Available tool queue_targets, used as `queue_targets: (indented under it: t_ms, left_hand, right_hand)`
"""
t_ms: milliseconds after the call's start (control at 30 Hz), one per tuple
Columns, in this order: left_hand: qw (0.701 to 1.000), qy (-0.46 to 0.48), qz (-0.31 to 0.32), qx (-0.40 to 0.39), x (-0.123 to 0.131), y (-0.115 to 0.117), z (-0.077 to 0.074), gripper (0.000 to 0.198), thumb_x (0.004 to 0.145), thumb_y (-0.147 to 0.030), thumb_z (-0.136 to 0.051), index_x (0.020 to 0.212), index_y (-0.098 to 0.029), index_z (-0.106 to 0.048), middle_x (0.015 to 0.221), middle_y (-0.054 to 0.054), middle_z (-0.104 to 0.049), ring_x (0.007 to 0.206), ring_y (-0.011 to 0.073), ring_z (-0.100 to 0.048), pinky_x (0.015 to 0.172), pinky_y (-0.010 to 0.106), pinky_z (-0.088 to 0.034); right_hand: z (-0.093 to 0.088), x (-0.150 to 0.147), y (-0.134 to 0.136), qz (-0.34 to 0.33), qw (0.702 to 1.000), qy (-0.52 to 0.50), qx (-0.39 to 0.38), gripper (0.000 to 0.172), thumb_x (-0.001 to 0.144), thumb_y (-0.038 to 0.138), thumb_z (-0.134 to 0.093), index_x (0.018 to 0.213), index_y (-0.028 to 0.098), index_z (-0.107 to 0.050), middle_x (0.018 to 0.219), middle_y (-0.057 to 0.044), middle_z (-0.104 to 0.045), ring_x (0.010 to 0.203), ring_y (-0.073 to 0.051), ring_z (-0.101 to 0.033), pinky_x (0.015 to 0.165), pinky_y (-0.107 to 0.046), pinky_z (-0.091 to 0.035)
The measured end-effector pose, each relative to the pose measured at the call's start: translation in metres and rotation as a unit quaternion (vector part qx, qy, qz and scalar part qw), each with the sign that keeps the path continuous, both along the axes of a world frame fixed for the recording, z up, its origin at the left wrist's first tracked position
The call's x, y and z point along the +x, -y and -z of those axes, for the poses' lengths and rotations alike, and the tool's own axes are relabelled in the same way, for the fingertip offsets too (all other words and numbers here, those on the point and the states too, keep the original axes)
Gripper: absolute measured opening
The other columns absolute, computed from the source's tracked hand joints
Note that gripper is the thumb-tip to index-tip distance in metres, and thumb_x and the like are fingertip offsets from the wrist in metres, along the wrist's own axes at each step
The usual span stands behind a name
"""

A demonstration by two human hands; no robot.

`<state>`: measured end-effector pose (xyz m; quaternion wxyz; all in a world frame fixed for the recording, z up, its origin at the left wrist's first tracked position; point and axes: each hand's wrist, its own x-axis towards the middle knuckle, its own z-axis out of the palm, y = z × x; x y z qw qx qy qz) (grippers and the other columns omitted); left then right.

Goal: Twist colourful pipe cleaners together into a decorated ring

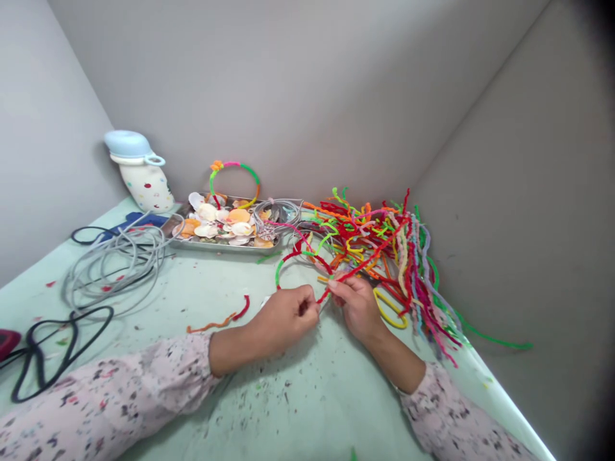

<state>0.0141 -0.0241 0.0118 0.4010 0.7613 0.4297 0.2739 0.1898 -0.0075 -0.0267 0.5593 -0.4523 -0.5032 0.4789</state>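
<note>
Between my hands is a ring (278,270) wrapped in green and red pipe cleaner, standing up from the table. My left hand (288,315) is closed in a fist at the ring's lower part, its grip partly hidden. A red pipe cleaner (369,257) runs from the ring up to the right, and my right hand (356,306) pinches it between thumb and fingers. Beyond my right hand lies a heap of colourful pipe cleaners (384,224). A short orange strand (211,325) and a red scrap (244,307) rest left of the ring.
A metal tray (225,248) of seashells (239,216) stands at the back, with a finished-looking coloured ring (258,176) upright on it. Left are coiled grey cable (72,288), black cord (72,349) and a white bottle with a blue lid (147,186). Grey walls enclose the table.
</note>
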Motion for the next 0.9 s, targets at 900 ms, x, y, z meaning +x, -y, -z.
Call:
queue_targets:
  t_ms: [900]
  left_hand:
    - [0.852, 0.291, 0.030, -0.434, -0.003, -0.008, -0.001, 0.022, 0.075, -0.028, -0.067, 0.085, -0.009, -0.067, 0.079, 0.008, -0.070, 0.043, 0.0028, -0.050, 0.037, 0.013, -0.025]
  right_hand:
    - [-0.002, 0.002, 0.000, 0.001, 0.999, -0.024, 0.028, 0.021, 0.077, 0.036, -0.066, 0.066, 0.019, -0.061, 0.054, 0.004, -0.051, 0.053, -0.010, -0.043, 0.054, -0.025, -0.035]
